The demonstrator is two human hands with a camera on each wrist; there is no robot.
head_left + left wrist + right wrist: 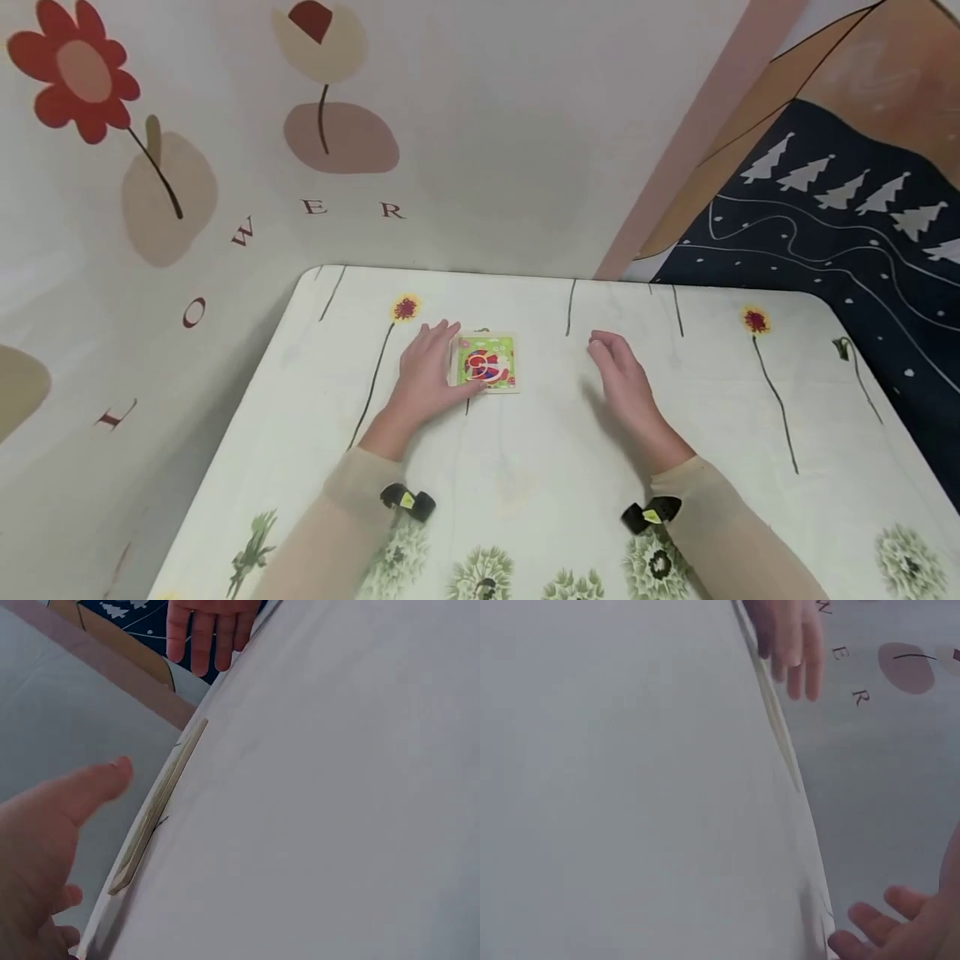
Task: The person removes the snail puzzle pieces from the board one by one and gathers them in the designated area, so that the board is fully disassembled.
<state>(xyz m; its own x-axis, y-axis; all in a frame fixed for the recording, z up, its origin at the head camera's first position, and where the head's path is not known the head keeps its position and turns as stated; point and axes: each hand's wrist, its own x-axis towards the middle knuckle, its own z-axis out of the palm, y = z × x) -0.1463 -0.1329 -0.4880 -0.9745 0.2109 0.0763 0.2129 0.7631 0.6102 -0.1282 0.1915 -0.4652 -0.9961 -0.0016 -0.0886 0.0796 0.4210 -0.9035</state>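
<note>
A small square puzzle board (497, 350) lies flat on the table, with a green ground, a red, white and blue picture and a pale wooden rim. Its thin edge shows in the left wrist view as a wooden strip (161, 806). My left hand (429, 367) is at the board's left side, thumb stretched along the lower edge. The left wrist view shows that thumb (94, 787) held apart from the board; whether the other fingers touch it I cannot tell. To the right of the board, my right hand (626, 379) holds nothing, its fingers loosely bent.
The white table cover (525, 467) is printed with flowers and stems. Behind the table's far edge hangs a pale cloth (487, 192) with letters and flowers. Dark cloth with white trees (840, 225) hangs at the right. A black band (407, 502) sits on the left wrist.
</note>
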